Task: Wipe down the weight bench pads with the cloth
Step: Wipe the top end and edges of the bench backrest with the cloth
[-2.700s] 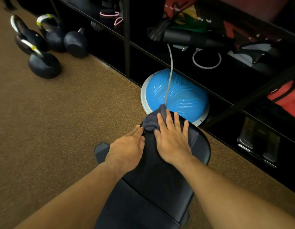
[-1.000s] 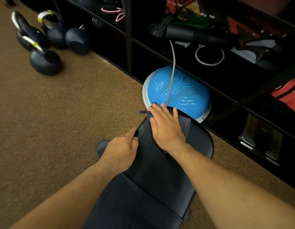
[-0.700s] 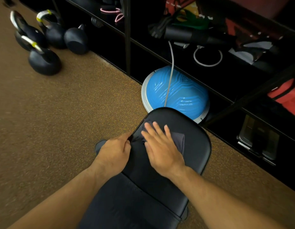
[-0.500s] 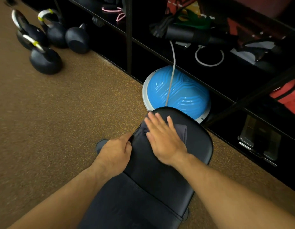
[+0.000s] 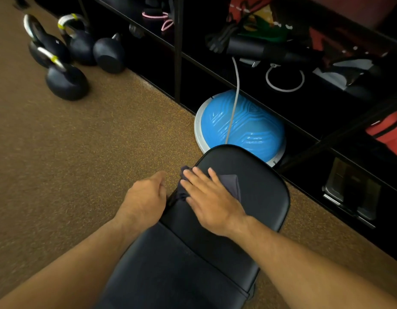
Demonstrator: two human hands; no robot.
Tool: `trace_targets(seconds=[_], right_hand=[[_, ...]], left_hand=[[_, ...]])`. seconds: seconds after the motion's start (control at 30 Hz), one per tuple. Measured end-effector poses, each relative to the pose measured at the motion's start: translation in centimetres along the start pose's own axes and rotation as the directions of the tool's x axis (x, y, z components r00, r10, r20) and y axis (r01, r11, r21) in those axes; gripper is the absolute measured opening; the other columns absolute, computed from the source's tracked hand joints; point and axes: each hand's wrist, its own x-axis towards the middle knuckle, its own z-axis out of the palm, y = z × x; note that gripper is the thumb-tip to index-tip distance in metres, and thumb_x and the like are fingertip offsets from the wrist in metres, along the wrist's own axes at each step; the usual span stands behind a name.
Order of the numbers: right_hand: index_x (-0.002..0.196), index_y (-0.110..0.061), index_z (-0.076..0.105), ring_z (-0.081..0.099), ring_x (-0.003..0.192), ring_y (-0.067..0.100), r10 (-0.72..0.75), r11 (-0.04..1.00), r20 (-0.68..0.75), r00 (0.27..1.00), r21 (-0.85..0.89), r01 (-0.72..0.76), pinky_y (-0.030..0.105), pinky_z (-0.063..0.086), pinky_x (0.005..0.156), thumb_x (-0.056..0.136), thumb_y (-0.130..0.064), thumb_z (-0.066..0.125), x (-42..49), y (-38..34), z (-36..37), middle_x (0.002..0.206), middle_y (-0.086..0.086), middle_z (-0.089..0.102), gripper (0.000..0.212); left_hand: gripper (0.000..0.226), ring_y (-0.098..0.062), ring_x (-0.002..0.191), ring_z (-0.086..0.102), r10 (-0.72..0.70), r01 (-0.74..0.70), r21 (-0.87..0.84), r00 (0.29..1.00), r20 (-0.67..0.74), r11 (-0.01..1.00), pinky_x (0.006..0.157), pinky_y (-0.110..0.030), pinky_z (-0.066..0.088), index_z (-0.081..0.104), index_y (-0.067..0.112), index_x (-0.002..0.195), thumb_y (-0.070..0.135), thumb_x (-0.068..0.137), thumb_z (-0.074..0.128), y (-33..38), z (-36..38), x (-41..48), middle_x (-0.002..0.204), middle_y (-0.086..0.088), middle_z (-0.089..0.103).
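1. Cloth (image 5: 232, 182): dark grey and bunched, lying on the far pad (image 5: 260, 197) toward its left edge. One fold is spilling over that edge, and most of the cloth is lying hidden under a palm.
2. Right hand (image 5: 212, 197): lying flat on the cloth, fingers straight and spread, pressing it onto the pad. Nothing is curling round it.
3. Left hand (image 5: 146, 197): sitting just beside the cloth at the pad's left edge, with its fingers tucked under and out of sight. Whether it is pinching the overhanging fold or bracing on the rim cannot be told.
4. Governing relation: the bench's long axis is running away from the person, up and to the right. The cloth is sitting left of that axis, so the bare upholstery is lying to the right and toward the rounded far end. The right hand, already on the cloth, is judged the one to sweep that way.
5. Near pad (image 5: 170, 275): lying between the forearms, across a seam from the far pad, with no cloth on it.
6. Surface: smooth black upholstery giving a faint sheen, so the cloth is judged to be sliding readily.
7. Room: speckled brown floor (image 5: 81, 163) and kettlebells (image 5: 66, 81) standing well apart at the far left. A blue balance dome (image 5: 244, 128) is sitting just beyond the bench under a black rack (image 5: 177, 52), with a white cord (image 5: 234, 97) hanging across it.
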Motion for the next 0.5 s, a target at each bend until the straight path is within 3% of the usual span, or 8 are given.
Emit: trace_targets(seconds=[0.07, 0.2, 0.27, 0.37, 0.5], right_hand=[[0.148, -0.011, 0.036, 0.013, 0.149, 0.022, -0.025, 1.0, -0.009, 1.0, 0.001, 0.025, 0.045, -0.002, 0.119, 0.103, -0.032, 0.029, 0.6, 1.2, -0.6, 0.16, 0.006, 0.024, 0.051], [0.152, -0.013, 0.029, 0.005, 0.15, 0.02, 0.237, 0.971, -0.095, 0.967, 0.042, -0.234, 0.047, -0.006, 0.12, 0.106, -0.031, 0.029, 2.9, 2.2, -1.6, 0.162, 0.004, 0.019, 0.05], [0.151, -0.012, 0.03, 0.005, 0.15, 0.021, 0.275, 0.961, -0.122, 0.954, 0.044, -0.272, 0.048, -0.006, 0.119, 0.106, -0.031, 0.028, 3.2, 1.4, -1.4, 0.161, 0.004, 0.02, 0.05], [0.148, -0.01, 0.036, 0.01, 0.149, 0.024, 0.205, 0.979, -0.109, 0.973, 0.022, -0.204, 0.048, -0.005, 0.118, 0.104, -0.03, 0.028, 2.7, -0.5, -0.5, 0.159, 0.006, 0.026, 0.049], [0.138, -0.009, 0.05, 0.025, 0.145, 0.025, 0.031, 0.999, -0.082, 0.996, 0.028, -0.029, 0.048, 0.0, 0.118, 0.1, -0.031, 0.032, 1.7, -3.7, 0.4, 0.149, 0.006, 0.043, 0.048]], left_hand=[[0.034, -0.028, 0.105, 0.062, -0.006, 0.005, 0.016, 1.0, 0.005, 1.0, 0.091, -0.039, 0.05, 0.053, 0.013, 0.129, 0.015, 0.099, 0.036, -0.1, 0.0, 0.1, 0.116, -0.009, 0.067], [0.034, -0.028, 0.105, 0.062, -0.002, 0.002, 0.007, 1.0, 0.019, 1.0, 0.091, -0.042, 0.05, 0.052, 0.013, 0.129, 0.016, 0.1, 0.035, -0.8, 0.0, 0.0, 0.117, -0.009, 0.067], [0.036, -0.029, 0.102, 0.063, -0.009, 0.009, 0.004, 1.0, 0.004, 1.0, 0.089, -0.043, 0.05, 0.051, 0.014, 0.133, 0.019, 0.101, 0.036, -1.2, -0.1, -0.1, 0.115, -0.01, 0.068], [0.034, -0.031, 0.097, 0.063, -0.026, 0.025, -0.013, 0.997, -0.069, 1.0, 0.084, -0.04, 0.051, 0.054, 0.013, 0.13, 0.018, 0.101, 0.037, -1.5, -0.2, -0.1, 0.11, -0.012, 0.069], [0.041, -0.03, 0.113, 0.06, -0.047, 0.042, -0.043, 0.991, -0.127, 0.998, 0.095, -0.037, 0.048, 0.049, 0.012, 0.14, 0.015, 0.1, 0.037, -1.3, -0.4, 0.0, 0.125, -0.013, 0.064]])
